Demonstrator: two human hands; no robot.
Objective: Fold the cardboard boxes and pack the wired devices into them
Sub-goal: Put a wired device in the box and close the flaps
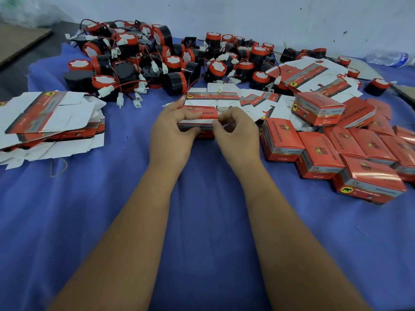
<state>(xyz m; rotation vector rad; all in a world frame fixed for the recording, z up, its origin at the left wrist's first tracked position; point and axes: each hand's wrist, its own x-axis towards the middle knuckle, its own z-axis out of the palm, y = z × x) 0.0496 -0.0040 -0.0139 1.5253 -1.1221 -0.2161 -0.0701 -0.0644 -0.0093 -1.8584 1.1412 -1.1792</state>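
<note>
Cardboard boxes [332,153], folded, are piled at right on the blue cloth [202,221]; wired devices [139,61] are heaped at the far side; flat blanks [51,117] are stacked at left. One part-folded box [202,117] is gripped at centre by the left hand [173,133], fingers curled; its flap is pinched by the right hand [235,131].

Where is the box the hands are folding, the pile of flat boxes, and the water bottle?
box being folded [199,114], head view, red top panel.
pile of flat boxes [51,117], head view, top sheet.
water bottle [390,58], head view, clear body.
</note>
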